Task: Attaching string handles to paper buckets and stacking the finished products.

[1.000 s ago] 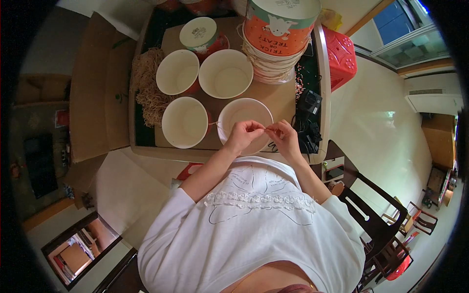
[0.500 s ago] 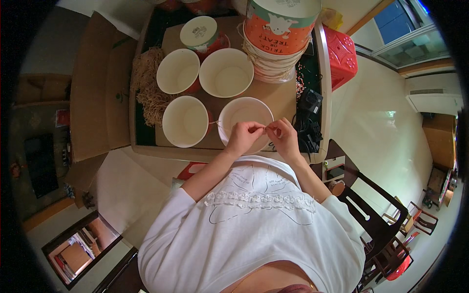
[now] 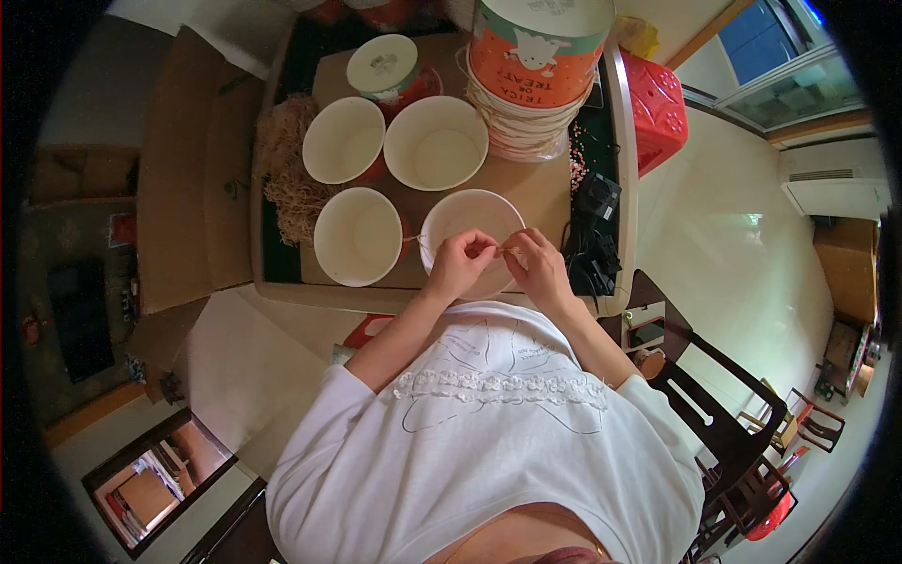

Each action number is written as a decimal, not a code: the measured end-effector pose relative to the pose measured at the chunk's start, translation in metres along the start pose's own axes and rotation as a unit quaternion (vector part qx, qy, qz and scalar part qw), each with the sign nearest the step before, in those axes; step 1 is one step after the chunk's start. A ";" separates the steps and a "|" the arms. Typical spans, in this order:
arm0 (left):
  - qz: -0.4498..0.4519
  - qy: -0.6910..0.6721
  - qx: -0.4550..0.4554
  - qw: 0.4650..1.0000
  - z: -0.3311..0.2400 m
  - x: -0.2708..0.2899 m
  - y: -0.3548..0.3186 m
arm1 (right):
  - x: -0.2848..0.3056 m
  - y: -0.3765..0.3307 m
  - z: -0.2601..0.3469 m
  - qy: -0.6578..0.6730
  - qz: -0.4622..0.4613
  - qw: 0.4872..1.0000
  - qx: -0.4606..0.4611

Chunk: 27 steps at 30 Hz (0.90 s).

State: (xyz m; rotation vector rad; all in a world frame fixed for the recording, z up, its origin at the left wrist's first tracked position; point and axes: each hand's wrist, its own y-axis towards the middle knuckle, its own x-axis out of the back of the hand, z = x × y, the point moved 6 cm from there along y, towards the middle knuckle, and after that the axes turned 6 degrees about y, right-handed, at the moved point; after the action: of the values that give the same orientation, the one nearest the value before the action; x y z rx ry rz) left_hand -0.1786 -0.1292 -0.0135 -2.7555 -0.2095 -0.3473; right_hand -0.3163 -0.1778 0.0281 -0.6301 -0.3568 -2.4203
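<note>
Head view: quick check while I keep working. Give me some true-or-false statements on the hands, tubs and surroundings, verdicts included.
1. The left hand and right hand are close together over the front-right tub. True.
2. The right hand's grip is spread wide. False: it is pinched, seemingly on a thin strand.
3. Brown stringy filler fills the front-right tub. False: the filler lies left of the tubs.
4. A black adapter lies right of the tubs. True.
</note>
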 end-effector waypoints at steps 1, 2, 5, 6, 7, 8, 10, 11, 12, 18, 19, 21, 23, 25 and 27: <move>-0.001 0.000 0.000 1.000 0.001 0.001 -0.001 | -0.002 0.001 0.000 0.046 0.002 0.999 -0.011; -0.007 0.000 -0.013 1.000 0.000 0.002 -0.002 | -0.003 0.003 0.003 0.046 0.002 0.999 -0.010; -0.016 0.009 -0.023 1.000 -0.003 0.006 -0.004 | -0.002 0.006 0.008 0.052 0.003 0.998 -0.025; -0.018 0.018 -0.019 0.999 -0.004 0.007 -0.004 | -0.003 0.006 0.005 0.046 0.012 0.998 -0.035; -0.019 0.018 -0.019 0.999 -0.004 0.008 -0.004 | -0.004 0.006 0.003 0.040 0.022 0.998 -0.044; -0.010 -0.001 0.002 1.000 0.001 0.008 -0.003 | -0.004 0.005 0.002 0.040 0.022 0.998 -0.044; -0.002 -0.022 0.024 0.999 0.004 0.008 -0.001 | -0.004 0.005 0.001 0.058 0.012 0.997 -0.043; 0.003 -0.044 0.037 0.998 0.005 0.007 -0.001 | -0.004 0.005 0.000 0.058 0.012 0.997 -0.043; 0.009 -0.067 0.050 0.996 0.006 0.006 0.000 | -0.004 0.005 0.000 0.056 0.012 0.998 -0.040; 0.046 0.048 -0.041 0.997 -0.013 0.003 -0.004 | -0.003 0.004 -0.002 0.047 0.009 0.998 -0.041; 0.046 0.048 -0.041 0.997 -0.013 0.003 -0.004 | -0.003 0.004 -0.002 0.044 0.012 0.998 -0.046; 0.027 0.076 -0.017 0.997 -0.009 0.006 -0.003 | -0.002 0.003 -0.002 0.046 0.015 0.998 -0.046; 0.014 0.016 -0.004 1.000 0.000 0.005 -0.001 | -0.002 0.003 -0.001 0.048 0.018 0.998 -0.046; 0.001 -0.044 0.010 0.999 0.004 0.005 0.000 | -0.002 0.002 -0.001 0.045 0.020 0.998 -0.047; 0.012 0.012 -0.031 0.999 -0.001 0.002 0.000 | -0.002 0.003 -0.001 0.047 0.018 0.998 -0.043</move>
State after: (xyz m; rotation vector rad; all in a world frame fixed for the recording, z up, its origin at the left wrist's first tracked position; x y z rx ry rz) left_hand -0.1765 -0.1296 -0.0121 -2.8103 -0.1613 -0.3876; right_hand -0.3139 -0.1794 0.0264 -0.5521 -0.2007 -2.4319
